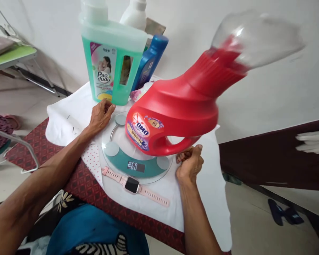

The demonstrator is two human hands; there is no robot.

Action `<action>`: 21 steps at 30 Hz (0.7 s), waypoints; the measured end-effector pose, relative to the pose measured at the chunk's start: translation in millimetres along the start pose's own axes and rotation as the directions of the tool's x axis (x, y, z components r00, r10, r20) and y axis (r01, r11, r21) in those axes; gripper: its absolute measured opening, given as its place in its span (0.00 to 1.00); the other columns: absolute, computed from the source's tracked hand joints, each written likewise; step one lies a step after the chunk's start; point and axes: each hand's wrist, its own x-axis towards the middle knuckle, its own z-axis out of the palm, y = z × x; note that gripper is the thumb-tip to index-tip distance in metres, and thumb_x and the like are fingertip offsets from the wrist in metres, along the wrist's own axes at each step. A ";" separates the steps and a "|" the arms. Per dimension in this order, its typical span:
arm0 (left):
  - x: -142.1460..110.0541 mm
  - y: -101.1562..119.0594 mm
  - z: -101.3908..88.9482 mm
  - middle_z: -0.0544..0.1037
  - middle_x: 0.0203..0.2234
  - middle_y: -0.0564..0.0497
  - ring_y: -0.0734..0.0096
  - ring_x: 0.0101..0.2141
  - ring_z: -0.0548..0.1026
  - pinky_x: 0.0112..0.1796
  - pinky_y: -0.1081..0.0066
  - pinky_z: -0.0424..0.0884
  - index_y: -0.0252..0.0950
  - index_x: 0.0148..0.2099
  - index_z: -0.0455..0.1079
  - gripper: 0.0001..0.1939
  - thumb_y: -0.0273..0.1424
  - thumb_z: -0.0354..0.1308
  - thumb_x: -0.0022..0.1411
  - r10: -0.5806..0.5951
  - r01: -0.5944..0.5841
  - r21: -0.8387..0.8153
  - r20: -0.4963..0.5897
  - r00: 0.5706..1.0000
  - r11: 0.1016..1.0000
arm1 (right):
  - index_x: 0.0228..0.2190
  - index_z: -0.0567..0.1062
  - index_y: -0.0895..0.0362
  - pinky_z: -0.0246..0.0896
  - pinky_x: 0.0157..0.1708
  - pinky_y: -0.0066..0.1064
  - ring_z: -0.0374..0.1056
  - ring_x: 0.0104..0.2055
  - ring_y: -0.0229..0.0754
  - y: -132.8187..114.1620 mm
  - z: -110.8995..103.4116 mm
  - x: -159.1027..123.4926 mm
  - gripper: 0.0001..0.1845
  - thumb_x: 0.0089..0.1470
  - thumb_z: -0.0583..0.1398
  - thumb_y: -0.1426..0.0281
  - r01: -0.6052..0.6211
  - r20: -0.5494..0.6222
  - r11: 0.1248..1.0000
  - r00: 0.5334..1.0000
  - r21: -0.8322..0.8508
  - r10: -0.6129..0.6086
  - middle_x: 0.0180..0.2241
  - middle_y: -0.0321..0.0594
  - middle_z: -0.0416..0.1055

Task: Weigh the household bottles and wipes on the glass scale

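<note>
A red OMO detergent bottle (172,113) stands on a round glass scale (146,171), leaning toward the right in the picture. Over its ridged cap sits a clear plastic piece (266,39), blurred at its far end. The scale's lit display (135,166) shows digits. At the scale's left edge rests my left hand (102,113), fingers curled in, close to the base of a green Pao dudu bottle (108,71). My right hand (190,163) lies at the scale's right side near the red bottle's handle, its fingers folded with nothing visible in them.
A watch with a pink strap (132,185) lies in front of the scale on a white cloth (207,177). Behind stand a blue bottle (151,60) and a white bottle (135,16), close to the wall. Dark slippers (284,212) lie on the floor at right.
</note>
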 end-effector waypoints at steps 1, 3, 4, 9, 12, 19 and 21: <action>0.4 -1.0 0.8 0.77 0.33 0.49 0.66 0.32 0.72 0.40 0.64 0.71 0.39 0.41 0.69 0.12 0.42 0.56 0.71 0.005 -0.005 0.000 0.002 1.000 1.000 | 0.19 0.65 0.52 0.48 0.17 0.27 0.54 0.15 0.33 0.0 -0.2 0.4 0.38 0.55 0.59 0.31 0.002 0.003 1.000 1.000 0.002 -0.002 0.13 0.29 0.57; 1.4 -3.1 2.2 0.77 0.32 0.50 0.66 0.33 0.72 0.40 0.64 0.71 0.38 0.42 0.70 0.12 0.41 0.57 0.73 0.014 -0.014 0.001 0.009 1.000 1.000 | 0.19 0.65 0.52 0.48 0.16 0.27 0.54 0.15 0.33 -0.2 -1.1 0.9 0.37 0.55 0.60 0.32 -0.004 0.005 1.000 1.000 0.006 0.004 0.13 0.29 0.56; 1.9 -4.2 2.9 0.77 0.32 0.50 0.67 0.33 0.72 0.40 0.64 0.71 0.38 0.42 0.70 0.12 0.41 0.57 0.74 0.017 -0.017 0.003 0.015 1.000 1.000 | 0.19 0.65 0.52 0.48 0.16 0.27 0.54 0.15 0.33 -0.1 -1.7 1.0 0.37 0.55 0.61 0.33 -0.007 0.008 1.000 1.000 0.009 0.007 0.13 0.29 0.56; 5.1 -10.2 5.6 0.75 0.32 0.51 0.67 0.33 0.74 0.41 0.63 0.73 0.36 0.45 0.71 0.15 0.43 0.58 0.76 0.043 -0.044 0.020 0.038 0.998 0.999 | 0.19 0.63 0.51 0.48 0.15 0.28 0.55 0.15 0.33 1.5 -3.4 0.8 0.37 0.56 0.62 0.34 0.013 0.016 1.000 1.000 -0.004 -0.013 0.13 0.29 0.55; 6.0 -12.8 7.1 0.76 0.33 0.49 0.65 0.34 0.76 0.42 0.61 0.75 0.36 0.45 0.71 0.19 0.48 0.57 0.77 0.048 -0.049 0.033 0.033 0.998 0.998 | 0.17 0.62 0.51 0.48 0.15 0.28 0.54 0.15 0.32 1.3 -2.8 0.5 0.37 0.57 0.62 0.35 0.019 0.017 1.000 1.000 -0.015 -0.019 0.13 0.29 0.55; 5.7 -15.1 8.8 0.79 0.34 0.47 0.64 0.34 0.77 0.41 0.60 0.78 0.38 0.44 0.70 0.23 0.54 0.54 0.77 0.073 -0.074 0.053 0.019 0.997 0.996 | 0.16 0.62 0.51 0.49 0.16 0.28 0.54 0.15 0.32 -1.5 -0.3 -1.4 0.35 0.57 0.63 0.40 0.017 0.020 1.000 1.000 -0.004 -0.017 0.12 0.29 0.56; 6.2 -15.8 9.0 0.78 0.33 0.48 0.64 0.33 0.77 0.40 0.60 0.77 0.38 0.44 0.70 0.22 0.53 0.54 0.77 0.077 -0.078 0.050 0.021 0.997 0.996 | 0.16 0.62 0.51 0.50 0.16 0.28 0.54 0.15 0.32 -1.0 -0.5 -1.3 0.35 0.57 0.63 0.40 0.022 0.025 1.000 0.999 -0.004 -0.022 0.12 0.29 0.55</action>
